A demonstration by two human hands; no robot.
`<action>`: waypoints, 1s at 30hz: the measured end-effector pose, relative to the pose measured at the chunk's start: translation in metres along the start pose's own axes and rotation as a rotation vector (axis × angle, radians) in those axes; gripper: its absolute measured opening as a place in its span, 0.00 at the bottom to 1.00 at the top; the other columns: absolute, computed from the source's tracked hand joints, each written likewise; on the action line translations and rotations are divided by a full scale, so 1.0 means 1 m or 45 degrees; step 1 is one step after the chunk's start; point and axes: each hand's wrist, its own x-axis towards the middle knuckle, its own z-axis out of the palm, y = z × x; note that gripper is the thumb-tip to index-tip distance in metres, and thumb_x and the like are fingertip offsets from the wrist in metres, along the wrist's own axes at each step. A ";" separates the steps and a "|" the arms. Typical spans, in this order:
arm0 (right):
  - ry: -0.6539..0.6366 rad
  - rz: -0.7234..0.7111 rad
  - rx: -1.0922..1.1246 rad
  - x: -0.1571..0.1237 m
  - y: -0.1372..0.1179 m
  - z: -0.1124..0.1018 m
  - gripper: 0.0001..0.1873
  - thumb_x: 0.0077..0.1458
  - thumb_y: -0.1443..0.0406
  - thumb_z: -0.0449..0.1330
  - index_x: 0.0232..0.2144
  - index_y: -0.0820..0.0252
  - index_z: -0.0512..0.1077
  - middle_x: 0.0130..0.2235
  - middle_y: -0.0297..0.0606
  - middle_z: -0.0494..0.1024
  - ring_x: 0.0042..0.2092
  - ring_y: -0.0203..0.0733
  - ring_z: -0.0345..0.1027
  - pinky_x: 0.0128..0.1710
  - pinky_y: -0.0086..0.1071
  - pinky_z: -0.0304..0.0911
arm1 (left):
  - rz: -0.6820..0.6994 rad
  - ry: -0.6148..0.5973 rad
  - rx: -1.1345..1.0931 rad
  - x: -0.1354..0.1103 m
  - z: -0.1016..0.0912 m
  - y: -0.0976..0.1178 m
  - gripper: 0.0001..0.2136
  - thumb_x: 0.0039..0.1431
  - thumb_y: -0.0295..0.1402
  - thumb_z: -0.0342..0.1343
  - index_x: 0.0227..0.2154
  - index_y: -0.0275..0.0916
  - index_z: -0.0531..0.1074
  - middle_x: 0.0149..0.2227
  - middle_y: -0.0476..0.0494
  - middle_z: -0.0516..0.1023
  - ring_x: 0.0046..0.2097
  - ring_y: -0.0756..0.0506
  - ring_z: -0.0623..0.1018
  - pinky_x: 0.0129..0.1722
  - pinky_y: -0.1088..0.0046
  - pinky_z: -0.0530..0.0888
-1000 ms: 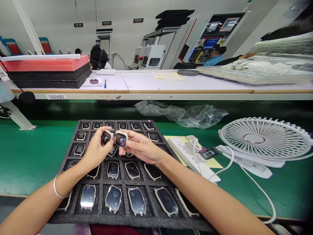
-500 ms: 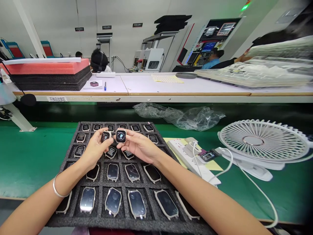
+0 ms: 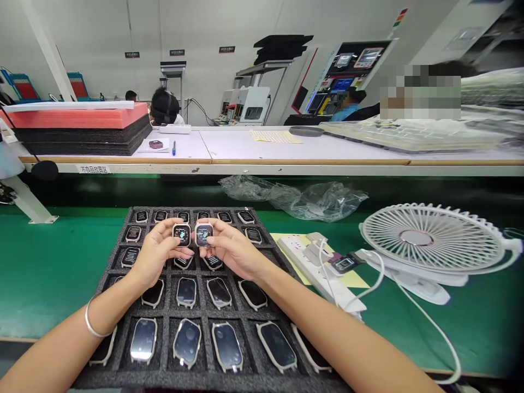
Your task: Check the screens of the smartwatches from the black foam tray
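My left hand (image 3: 158,248) grips a smartwatch case (image 3: 182,234) without a strap, its thumb at the lower left of the lit screen. A second smartwatch case (image 3: 203,234) is held by my right hand (image 3: 231,248), whose thumb rests on the screen. Both dials show a bluish-green figure, and the two cases are side by side, slightly apart. Below them lies a black foam tray (image 3: 164,341) with several watch cases in its compartments. Those in the back rows display white text; the front ones, such as one watch case (image 3: 227,345), have dark screens. My hands hide some compartments.
Right of the tray lie a white power strip (image 3: 305,267) with plugs, a small black device (image 3: 346,263) and a white fan (image 3: 429,240) with a cable. Crumpled clear plastic (image 3: 303,197) sits under the shelf (image 3: 229,143). Foam sheets (image 3: 82,131) are stacked at left. Other people are beyond.
Both watch cases have come level with each other. The left one's dial now shows fully, and my right thumb has moved onto the right one's screen. The view has shifted slightly.
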 end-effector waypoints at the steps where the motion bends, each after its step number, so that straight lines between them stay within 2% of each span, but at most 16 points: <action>1: -0.002 -0.013 -0.014 0.000 0.001 0.000 0.19 0.51 0.69 0.65 0.47 0.57 0.71 0.39 0.36 0.79 0.30 0.35 0.72 0.31 0.32 0.64 | 0.007 -0.002 0.016 0.000 0.000 0.000 0.22 0.47 0.32 0.62 0.47 0.38 0.68 0.41 0.46 0.77 0.28 0.47 0.82 0.32 0.68 0.81; 6: 0.000 -0.051 -0.076 0.000 0.002 0.000 0.19 0.51 0.70 0.64 0.47 0.58 0.72 0.35 0.33 0.77 0.29 0.35 0.72 0.31 0.31 0.64 | 0.020 -0.003 0.061 -0.002 0.001 -0.001 0.20 0.47 0.31 0.61 0.45 0.38 0.68 0.44 0.45 0.76 0.28 0.47 0.83 0.32 0.66 0.82; 21: 0.016 -0.056 -0.138 0.000 0.003 0.000 0.17 0.53 0.66 0.66 0.46 0.58 0.71 0.34 0.33 0.77 0.28 0.33 0.71 0.31 0.31 0.63 | 0.021 -0.032 0.063 -0.004 0.004 0.000 0.19 0.45 0.31 0.61 0.43 0.37 0.68 0.39 0.49 0.76 0.28 0.47 0.83 0.31 0.70 0.81; 30: 0.000 -0.097 -0.200 -0.001 0.004 0.000 0.20 0.50 0.70 0.65 0.47 0.57 0.71 0.35 0.32 0.75 0.29 0.33 0.72 0.32 0.30 0.63 | 0.038 -0.037 0.086 -0.004 0.004 0.001 0.18 0.47 0.32 0.64 0.43 0.37 0.69 0.40 0.47 0.76 0.27 0.48 0.83 0.30 0.72 0.81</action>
